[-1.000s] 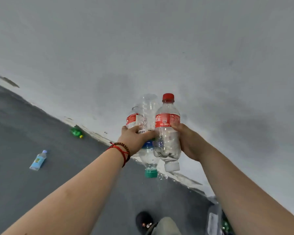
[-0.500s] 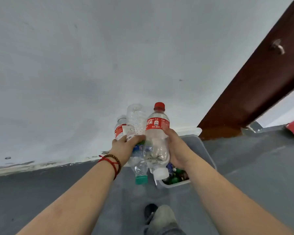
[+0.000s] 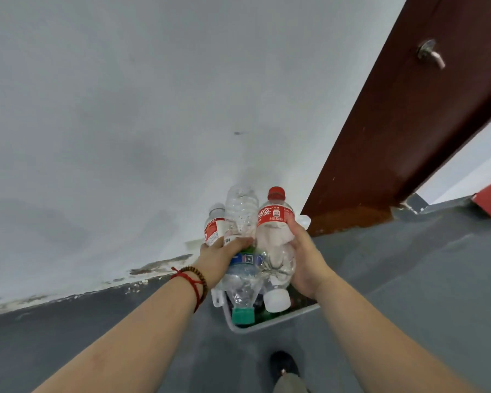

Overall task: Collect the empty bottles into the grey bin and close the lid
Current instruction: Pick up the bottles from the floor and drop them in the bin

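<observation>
I hold a bunch of empty plastic bottles over the grey bin [image 3: 267, 326], which stands open on the floor by the wall. My left hand [image 3: 220, 258] grips a red-labelled clear bottle [image 3: 213, 229], a ribbed clear bottle [image 3: 241, 214] and an upside-down green-capped bottle [image 3: 243, 293]. My right hand [image 3: 302, 265] grips a red-capped bottle with a red label [image 3: 274, 219] and an upside-down white-capped bottle [image 3: 278, 279]. Other bottles lie inside the bin, mostly hidden by those I hold. Behind the bottles the bin's pale lid [image 3: 305, 221] shows a corner.
A white wall [image 3: 153, 123] rises behind the bin. A dark brown door [image 3: 408, 137] with a metal handle [image 3: 430, 55] stands to the right. The floor [image 3: 408, 279] is grey. My shoe [image 3: 284, 364] is just in front of the bin.
The view has swung right from the floor with scattered bottles to the bin and door. Both hands with the bottles have come over the bin's opening.
</observation>
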